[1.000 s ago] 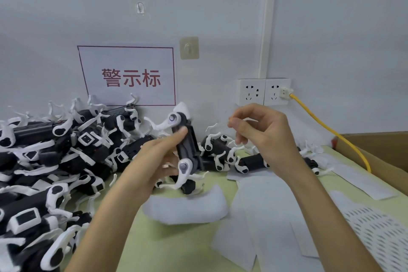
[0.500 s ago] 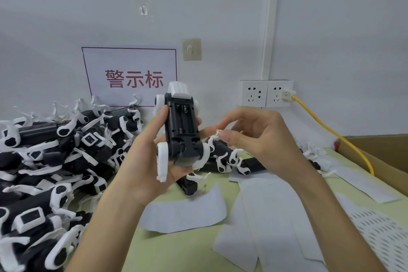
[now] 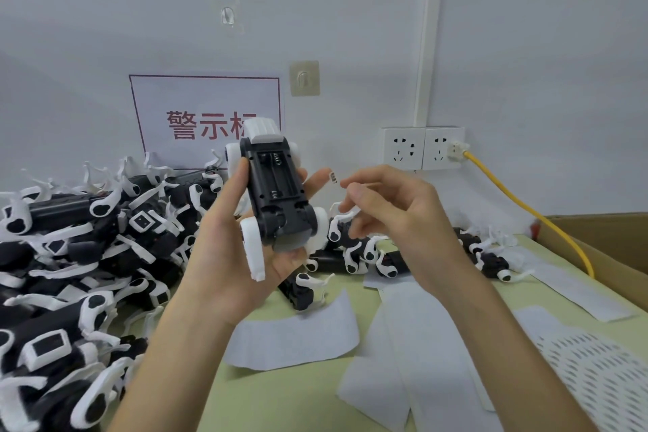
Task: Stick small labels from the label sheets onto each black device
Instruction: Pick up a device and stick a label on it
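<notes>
Now right hand off device

Tiny label print unreadable; sign partly hidden behind device

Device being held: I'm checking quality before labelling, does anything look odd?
The device in the left hand shows its underside with the battery bay uncovered and empty. No damage stands out.
</notes>
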{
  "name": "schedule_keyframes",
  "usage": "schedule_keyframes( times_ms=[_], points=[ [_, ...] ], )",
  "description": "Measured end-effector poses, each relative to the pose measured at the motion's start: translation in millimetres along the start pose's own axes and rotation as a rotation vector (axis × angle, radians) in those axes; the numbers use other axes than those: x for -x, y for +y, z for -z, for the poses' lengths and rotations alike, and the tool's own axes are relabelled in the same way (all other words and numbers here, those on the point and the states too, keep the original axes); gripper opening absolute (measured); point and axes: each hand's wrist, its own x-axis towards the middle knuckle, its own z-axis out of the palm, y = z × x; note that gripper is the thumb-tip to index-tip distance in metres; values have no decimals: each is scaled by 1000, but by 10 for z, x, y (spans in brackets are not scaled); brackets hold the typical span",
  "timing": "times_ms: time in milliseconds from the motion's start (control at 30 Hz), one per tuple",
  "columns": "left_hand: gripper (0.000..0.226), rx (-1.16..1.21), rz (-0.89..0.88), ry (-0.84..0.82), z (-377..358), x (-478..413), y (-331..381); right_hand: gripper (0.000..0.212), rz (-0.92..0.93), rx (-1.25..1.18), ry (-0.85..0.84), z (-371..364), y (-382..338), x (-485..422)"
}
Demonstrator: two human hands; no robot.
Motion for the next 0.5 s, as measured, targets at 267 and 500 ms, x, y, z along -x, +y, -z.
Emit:
schedule_keyframes(
  times_ms=[267, 500],
  points=[
    [51, -11, -18, 25, -54, 1, -34, 4, -50, -216, 96, -183, 11, 37],
    [44, -83, -19, 50, -48, -10, -53, 6, 100, -32, 136, -140, -3, 29]
  ],
)
